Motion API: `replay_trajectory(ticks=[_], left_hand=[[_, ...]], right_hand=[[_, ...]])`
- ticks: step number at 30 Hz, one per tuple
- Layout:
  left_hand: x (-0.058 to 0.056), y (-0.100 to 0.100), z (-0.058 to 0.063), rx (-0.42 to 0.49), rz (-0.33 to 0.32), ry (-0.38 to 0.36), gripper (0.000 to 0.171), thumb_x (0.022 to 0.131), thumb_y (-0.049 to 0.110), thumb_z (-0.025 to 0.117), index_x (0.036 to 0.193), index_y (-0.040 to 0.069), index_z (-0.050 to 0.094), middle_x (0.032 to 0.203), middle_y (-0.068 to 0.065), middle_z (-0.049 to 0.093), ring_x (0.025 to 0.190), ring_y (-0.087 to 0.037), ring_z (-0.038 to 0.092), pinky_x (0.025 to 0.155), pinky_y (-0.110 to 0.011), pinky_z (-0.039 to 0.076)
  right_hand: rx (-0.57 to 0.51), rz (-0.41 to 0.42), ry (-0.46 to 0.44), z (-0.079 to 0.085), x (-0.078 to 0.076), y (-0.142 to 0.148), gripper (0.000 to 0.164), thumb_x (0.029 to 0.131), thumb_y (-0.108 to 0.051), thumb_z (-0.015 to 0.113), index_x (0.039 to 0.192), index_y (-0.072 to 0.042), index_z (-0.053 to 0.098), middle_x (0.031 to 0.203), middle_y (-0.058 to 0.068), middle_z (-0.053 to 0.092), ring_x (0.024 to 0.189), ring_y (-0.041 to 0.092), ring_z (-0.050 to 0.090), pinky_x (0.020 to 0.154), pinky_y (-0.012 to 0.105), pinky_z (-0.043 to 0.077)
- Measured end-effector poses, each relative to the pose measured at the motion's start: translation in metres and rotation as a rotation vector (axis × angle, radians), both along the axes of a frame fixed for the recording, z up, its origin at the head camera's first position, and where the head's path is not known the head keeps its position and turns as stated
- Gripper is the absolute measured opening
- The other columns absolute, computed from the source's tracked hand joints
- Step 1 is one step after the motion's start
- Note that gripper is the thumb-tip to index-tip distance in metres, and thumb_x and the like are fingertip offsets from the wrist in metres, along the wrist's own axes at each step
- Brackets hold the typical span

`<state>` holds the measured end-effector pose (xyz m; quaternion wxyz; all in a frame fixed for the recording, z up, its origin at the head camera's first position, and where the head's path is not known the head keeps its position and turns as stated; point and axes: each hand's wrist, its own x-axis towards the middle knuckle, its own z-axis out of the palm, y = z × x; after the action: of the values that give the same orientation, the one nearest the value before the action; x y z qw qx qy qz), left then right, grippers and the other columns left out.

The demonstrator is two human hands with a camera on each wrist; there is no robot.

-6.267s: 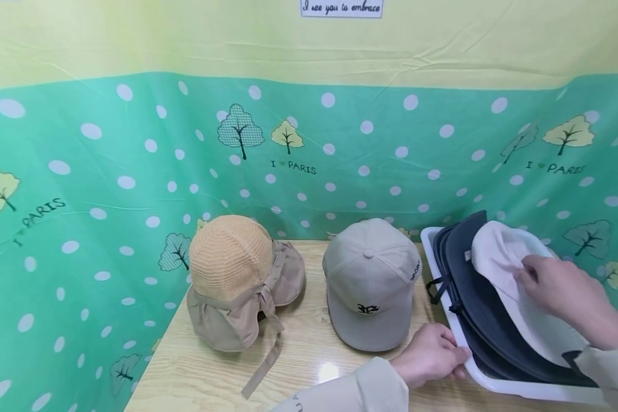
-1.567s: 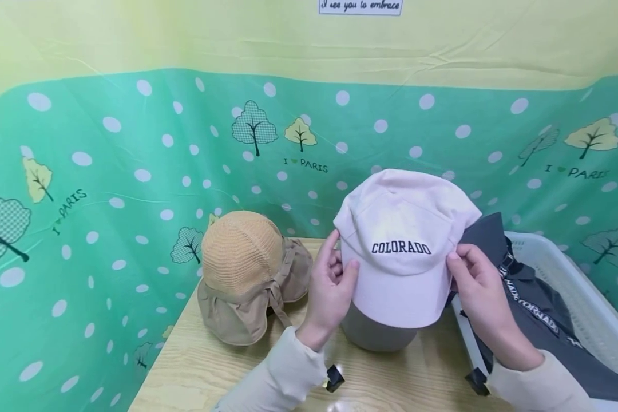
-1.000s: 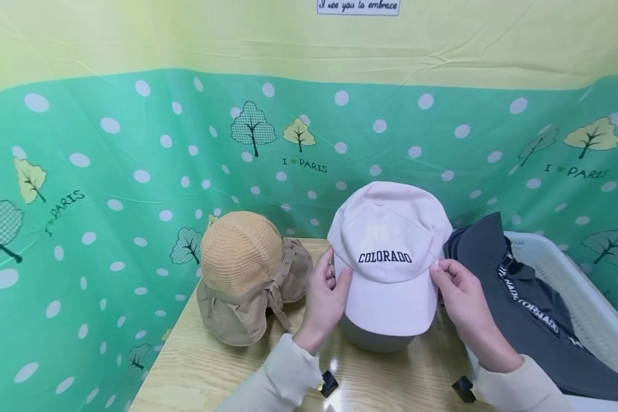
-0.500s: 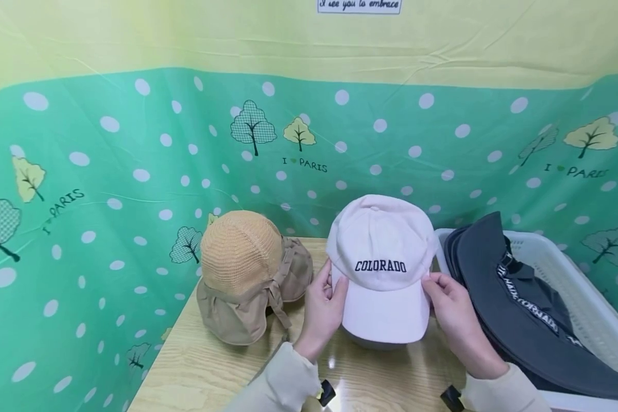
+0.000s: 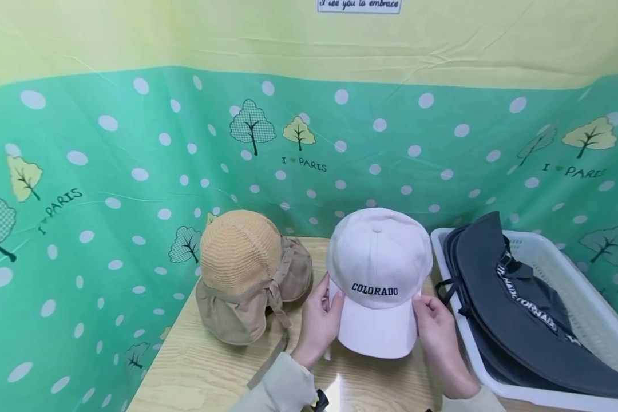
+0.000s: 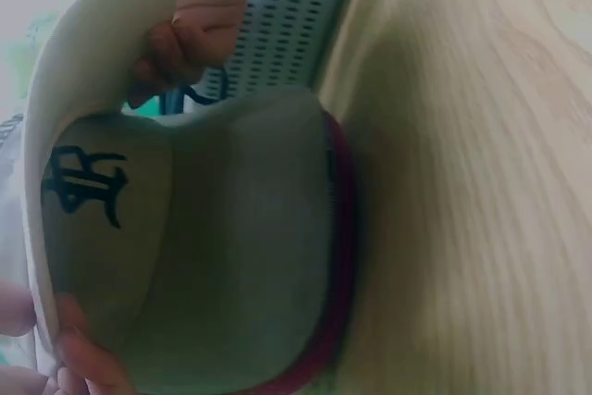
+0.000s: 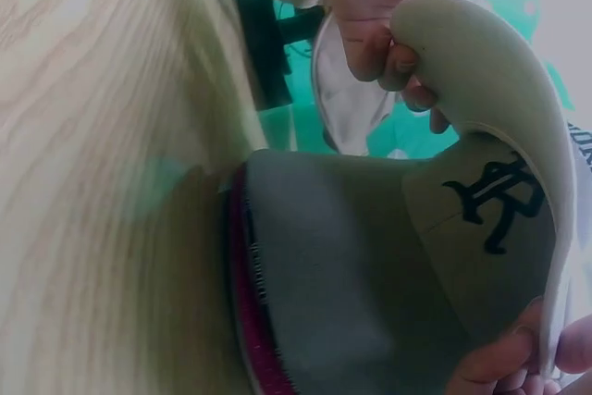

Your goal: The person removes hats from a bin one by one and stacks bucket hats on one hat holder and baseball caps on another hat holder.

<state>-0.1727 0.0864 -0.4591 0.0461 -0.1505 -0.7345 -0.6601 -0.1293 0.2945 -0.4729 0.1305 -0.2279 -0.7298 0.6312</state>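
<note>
A white baseball cap [image 5: 379, 260] lettered COLORADO sits over a grey cap, hiding it from the head view. My left hand [image 5: 318, 323] pinches the left edge of the white brim, and my right hand [image 5: 439, 337] pinches its right edge. Beneath the white brim [image 7: 499, 62], the right wrist view shows the grey cap [image 7: 351, 247] with its dark emblem. The left wrist view shows the same grey cap [image 6: 250, 238], with a dark red layer under its edge. There the white brim [image 6: 83, 71] stands over the grey one.
To the left, a straw-crowned hat [image 5: 241, 252] with a beige brim and ribbon rests on the wooden table [image 5: 180, 372]. On the right, a white basket [image 5: 592, 286] holds stacked dark hats [image 5: 515, 309] with brims overhanging its rim. A patterned green curtain [image 5: 371, 143] hangs behind.
The white cap came out of the basket, moved left above the grey cap, then went down over it. Both hands lowered with it, and the grey cap dropped out of the head view.
</note>
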Motion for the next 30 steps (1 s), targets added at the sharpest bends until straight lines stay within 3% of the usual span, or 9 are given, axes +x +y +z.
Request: replay_trajectory(ticks=[4,12,21,28,30], left_hand=[[-0.003,0.001,-0.009,-0.037,0.019,0.045,0.054,0.095,0.011,0.058,0.145,0.015,0.04,0.092,-0.01,0.066,0.062,-0.014,0.064,0.053,-0.029,0.055],[-0.008,0.002,-0.022,-0.143,0.096,0.154,0.045,0.091,0.007,0.061,0.134,0.012,0.053,0.074,-0.002,0.057,0.06,-0.008,0.051,0.049,-0.024,0.047],[-0.008,0.004,-0.03,-0.157,0.101,0.144,0.043,0.09,0.008,0.063,0.132,0.008,0.053,0.076,0.0,0.051,0.064,-0.01,0.047,0.053,-0.021,0.044],[-0.009,0.007,-0.032,-0.18,0.146,0.154,0.042,0.088,0.008,0.066,0.128,0.007,0.054,0.076,0.002,0.049,0.064,-0.008,0.047,0.056,-0.022,0.045],[-0.009,0.007,-0.033,-0.185,0.158,0.159,0.041,0.087,0.008,0.066,0.127,0.008,0.054,0.075,0.002,0.049,0.064,-0.007,0.047,0.056,-0.022,0.045]], right_hand=[[0.0,-0.028,0.006,0.008,0.005,-0.008,0.036,0.101,-0.034,0.044,0.113,0.0,0.051,0.103,0.014,0.056,0.086,0.015,0.056,0.064,0.022,0.048],[0.058,-0.004,-0.024,-0.003,0.003,-0.004,0.04,0.102,-0.036,0.04,0.117,0.0,0.05,0.105,0.015,0.057,0.085,0.016,0.056,0.065,0.023,0.049],[0.159,-0.042,0.031,-0.012,0.0,-0.003,0.042,0.101,-0.04,0.043,0.109,-0.001,0.055,0.088,0.011,0.058,0.072,0.016,0.052,0.052,0.035,0.046],[0.192,-0.019,0.066,-0.017,-0.004,0.001,0.038,0.102,-0.034,0.043,0.106,0.002,0.054,0.083,0.01,0.05,0.069,0.018,0.047,0.053,0.028,0.041],[0.209,-0.021,0.068,-0.018,-0.004,0.002,0.036,0.102,-0.033,0.043,0.106,0.001,0.054,0.082,0.008,0.049,0.068,0.017,0.046,0.051,0.031,0.041]])
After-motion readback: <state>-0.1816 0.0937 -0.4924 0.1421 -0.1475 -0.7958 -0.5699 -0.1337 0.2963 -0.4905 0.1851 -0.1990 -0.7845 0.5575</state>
